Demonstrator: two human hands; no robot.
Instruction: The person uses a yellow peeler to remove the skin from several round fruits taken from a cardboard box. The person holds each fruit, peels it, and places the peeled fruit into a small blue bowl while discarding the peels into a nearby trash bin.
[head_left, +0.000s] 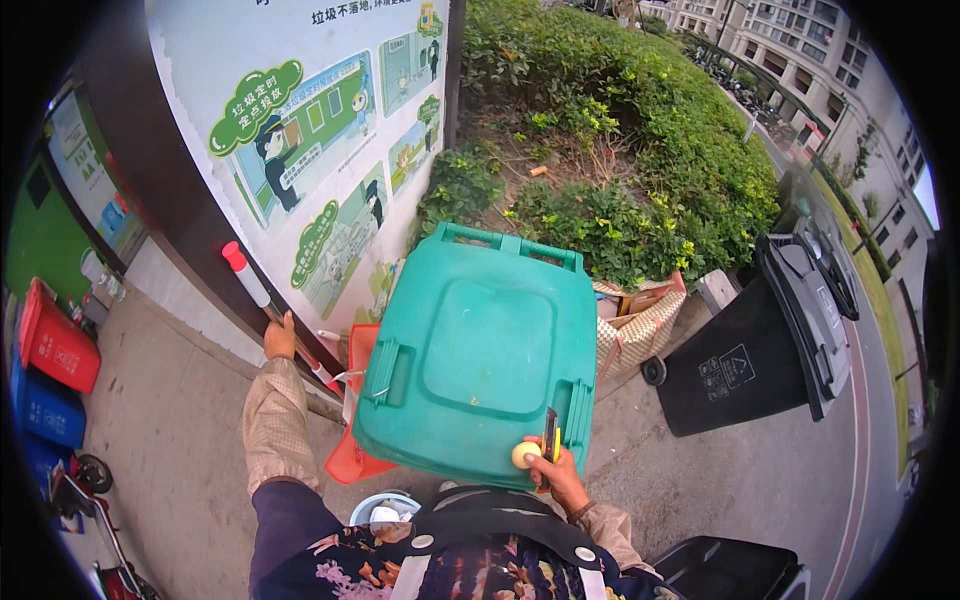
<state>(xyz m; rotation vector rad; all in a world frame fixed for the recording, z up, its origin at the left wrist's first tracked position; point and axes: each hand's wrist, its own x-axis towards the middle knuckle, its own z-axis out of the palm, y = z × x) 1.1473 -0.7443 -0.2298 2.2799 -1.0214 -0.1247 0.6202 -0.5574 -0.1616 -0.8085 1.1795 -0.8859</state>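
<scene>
My left hand (281,337) is closed around a pole with a red tip and white upper part (246,275), beside the board's dark post. The pole slants down toward a red-orange dustpan (357,462), partly hidden behind a green wheeled bin; I cannot tell whether they are joined. Over the near right corner of the bin's closed lid (485,345), my right hand (562,480) grips a yellow and black utility knife (551,436), pointing up. A small round pale-yellow thing (525,455) sits at the thumb of that hand; its kind is unclear.
A poster board (330,150) rises at the left, with hedges (640,130) behind the bin. A checked bag (645,325) and a black wheeled bin (740,350) stand right. By my body is a light-blue bucket (385,508). Red bins (62,345) and blue bins line the far left.
</scene>
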